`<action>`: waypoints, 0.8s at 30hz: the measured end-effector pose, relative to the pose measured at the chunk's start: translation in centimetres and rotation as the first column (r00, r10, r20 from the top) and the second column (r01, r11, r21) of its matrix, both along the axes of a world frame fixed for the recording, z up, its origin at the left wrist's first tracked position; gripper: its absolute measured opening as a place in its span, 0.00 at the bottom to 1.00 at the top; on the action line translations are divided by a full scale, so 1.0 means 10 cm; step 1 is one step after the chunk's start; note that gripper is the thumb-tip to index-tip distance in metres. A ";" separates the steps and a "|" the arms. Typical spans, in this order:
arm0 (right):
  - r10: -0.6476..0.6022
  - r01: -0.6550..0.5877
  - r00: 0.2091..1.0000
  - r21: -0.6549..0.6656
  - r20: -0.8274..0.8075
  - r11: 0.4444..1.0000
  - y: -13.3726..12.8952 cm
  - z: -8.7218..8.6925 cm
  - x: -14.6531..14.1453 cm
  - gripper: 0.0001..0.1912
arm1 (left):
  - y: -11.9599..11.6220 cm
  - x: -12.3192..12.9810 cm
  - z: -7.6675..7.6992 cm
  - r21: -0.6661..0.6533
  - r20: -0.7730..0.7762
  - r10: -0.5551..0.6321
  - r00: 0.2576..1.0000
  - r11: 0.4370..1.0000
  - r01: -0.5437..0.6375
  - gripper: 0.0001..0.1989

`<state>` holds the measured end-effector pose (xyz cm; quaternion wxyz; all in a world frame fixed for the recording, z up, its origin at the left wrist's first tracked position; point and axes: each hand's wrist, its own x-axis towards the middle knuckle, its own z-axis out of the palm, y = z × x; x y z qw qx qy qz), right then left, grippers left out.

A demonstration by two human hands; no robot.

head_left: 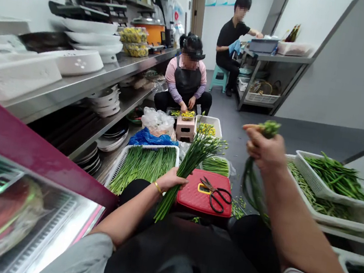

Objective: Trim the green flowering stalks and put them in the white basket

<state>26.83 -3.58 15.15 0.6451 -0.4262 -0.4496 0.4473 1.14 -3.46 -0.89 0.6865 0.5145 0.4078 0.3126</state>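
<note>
My left hand [173, 180] is closed around a thick bunch of flowering chives [196, 156], tilted with the buds up and away from me and the cut stems toward my lap. Raised at the right, my right hand [264, 149] grips a smaller bunch of flowering chives [270, 129], its buds poking above the fist and its blurred stems drooping below. Between my knees is a red lidded box [190, 195], and a pair of scissors [217, 195] with black handles lies on it. Chive scraps [239, 205] are scattered on the floor beside the box.
A white basket of long chives [147, 165] stands at the left, with a basket of green stems [216, 165] beyond the box. Baskets of green peppers [339, 176] are stacked at the right. A co-worker [186, 78] sits ahead; another person [232, 39] sits at a steel table [281, 58].
</note>
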 end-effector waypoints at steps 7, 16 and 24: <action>0.044 -0.048 0.998 -0.127 -0.035 0.991 0.29 -0.39 -0.56 0.25 | -0.13 -0.03 -0.01 0.033 -0.016 -0.048 0.999 0.998 0.048 0.29; -0.008 0.003 0.998 -0.092 -0.057 0.996 0.05 -0.47 -0.42 0.24 | -0.08 -0.14 -0.03 0.057 -0.009 0.009 1.000 0.998 -0.009 0.30; -0.087 0.085 0.995 -0.044 -0.052 0.995 0.17 -0.41 -0.66 0.20 | -0.10 -0.09 -0.01 0.052 -0.020 -0.092 0.996 0.994 0.093 0.31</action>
